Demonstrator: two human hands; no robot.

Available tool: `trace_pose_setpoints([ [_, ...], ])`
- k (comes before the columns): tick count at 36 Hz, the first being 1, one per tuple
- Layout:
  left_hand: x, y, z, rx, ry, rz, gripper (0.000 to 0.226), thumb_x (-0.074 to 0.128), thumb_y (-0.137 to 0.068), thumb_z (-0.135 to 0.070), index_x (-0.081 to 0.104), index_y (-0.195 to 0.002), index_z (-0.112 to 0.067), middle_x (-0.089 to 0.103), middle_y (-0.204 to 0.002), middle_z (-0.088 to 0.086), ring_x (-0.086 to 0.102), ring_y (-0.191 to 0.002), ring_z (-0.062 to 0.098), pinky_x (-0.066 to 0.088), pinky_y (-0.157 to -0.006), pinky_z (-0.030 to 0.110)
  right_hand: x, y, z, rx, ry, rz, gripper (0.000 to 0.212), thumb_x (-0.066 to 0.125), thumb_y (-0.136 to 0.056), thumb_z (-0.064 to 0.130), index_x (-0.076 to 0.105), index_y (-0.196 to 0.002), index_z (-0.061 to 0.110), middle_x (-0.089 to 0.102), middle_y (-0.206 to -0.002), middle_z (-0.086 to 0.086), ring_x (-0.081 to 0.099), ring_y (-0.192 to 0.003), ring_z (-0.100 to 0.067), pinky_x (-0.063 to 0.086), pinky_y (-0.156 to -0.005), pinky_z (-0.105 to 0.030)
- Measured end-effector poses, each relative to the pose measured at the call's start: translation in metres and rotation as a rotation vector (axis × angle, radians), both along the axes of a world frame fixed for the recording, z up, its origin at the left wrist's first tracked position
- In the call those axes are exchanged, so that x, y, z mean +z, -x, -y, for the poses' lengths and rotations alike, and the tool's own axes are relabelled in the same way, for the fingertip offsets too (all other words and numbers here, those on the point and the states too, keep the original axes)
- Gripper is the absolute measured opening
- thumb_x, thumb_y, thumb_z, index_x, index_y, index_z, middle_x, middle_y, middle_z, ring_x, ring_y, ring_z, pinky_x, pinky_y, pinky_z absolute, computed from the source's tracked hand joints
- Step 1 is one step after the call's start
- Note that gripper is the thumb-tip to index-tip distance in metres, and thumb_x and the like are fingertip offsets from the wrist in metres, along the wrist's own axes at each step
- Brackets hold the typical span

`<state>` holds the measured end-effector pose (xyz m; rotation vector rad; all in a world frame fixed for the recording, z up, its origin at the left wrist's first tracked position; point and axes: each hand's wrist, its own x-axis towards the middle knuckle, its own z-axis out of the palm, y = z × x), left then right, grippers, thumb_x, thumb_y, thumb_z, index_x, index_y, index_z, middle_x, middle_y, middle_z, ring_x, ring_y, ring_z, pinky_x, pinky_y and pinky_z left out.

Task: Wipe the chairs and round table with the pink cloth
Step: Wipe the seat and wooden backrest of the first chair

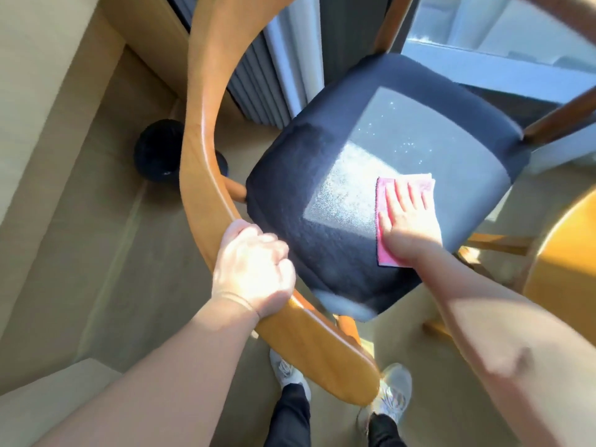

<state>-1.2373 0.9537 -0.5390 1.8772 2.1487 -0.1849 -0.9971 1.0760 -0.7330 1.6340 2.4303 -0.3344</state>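
Pink cloth [392, 250] on dark navy seat [322, 195]; backrest [206, 150] honey-orange wood.

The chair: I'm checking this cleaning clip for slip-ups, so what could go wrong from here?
1. The pink cloth lies under the flat right hand near the edge of the dark seat; a long stroke could push it off.
2. The pale specks on the sunlit patch may only be spread around.
3. The left hand alone grips the curved backrest; hard wiping might tip or shift the chair.
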Motion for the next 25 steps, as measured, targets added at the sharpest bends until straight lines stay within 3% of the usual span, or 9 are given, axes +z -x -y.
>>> trace_pose_setpoints([
  [5, 0.003, -0.003, -0.004, -0.053, -0.094, 0.002, 0.034, 0.037, -0.074, -0.024, 0.063, -0.052, -0.017, 0.057, -0.053, -0.004, 0.052, -0.061, 0.018, 0.029, -0.087, 0.030, 0.002, -0.029, 0.035, -0.129, -0.052, -0.063, 0.055, 0.037, -0.096, 0.029, 0.041, -0.143, 0.000, 0.039, -0.150, -0.022, 0.033, -0.139, -0.043, 0.016, -0.117, -0.054],
  [10, 0.001, -0.002, -0.006, -0.095, -0.083, -0.024, 0.029, 0.041, -0.074, -0.024, 0.060, -0.053, -0.018, 0.055, -0.054, -0.004, 0.049, -0.060, 0.017, 0.030, -0.088, 0.034, 0.006, -0.031, 0.042, -0.180, 0.000, -0.041, 0.059, 0.027, -0.098, 0.033, 0.039, -0.145, 0.001, 0.038, -0.151, -0.022, 0.030, -0.141, -0.040, 0.016, -0.118, -0.054],
  [18, -0.004, 0.002, -0.005, -0.096, -0.056, -0.052, 0.021, 0.049, -0.069, -0.020, 0.059, -0.052, -0.017, 0.055, -0.053, -0.003, 0.049, -0.060, 0.021, 0.029, -0.085, 0.029, 0.005, -0.020, 0.036, -0.190, -0.003, -0.042, 0.059, 0.033, -0.097, 0.032, 0.036, -0.146, 0.000, 0.037, -0.149, -0.026, 0.031, -0.139, -0.046, 0.012, -0.117, -0.057],
  [25, -0.002, 0.003, -0.007, -0.058, -0.040, -0.018, 0.022, 0.050, -0.072, -0.021, 0.062, -0.055, -0.018, 0.057, -0.056, -0.006, 0.051, -0.064, 0.016, 0.026, -0.086, 0.024, 0.008, 0.024, 0.008, -0.001, 0.068, -0.018, 0.057, 0.021, -0.103, 0.031, 0.014, -0.154, 0.007, 0.010, -0.162, -0.015, 0.005, -0.149, -0.036, -0.004, -0.118, -0.050],
])
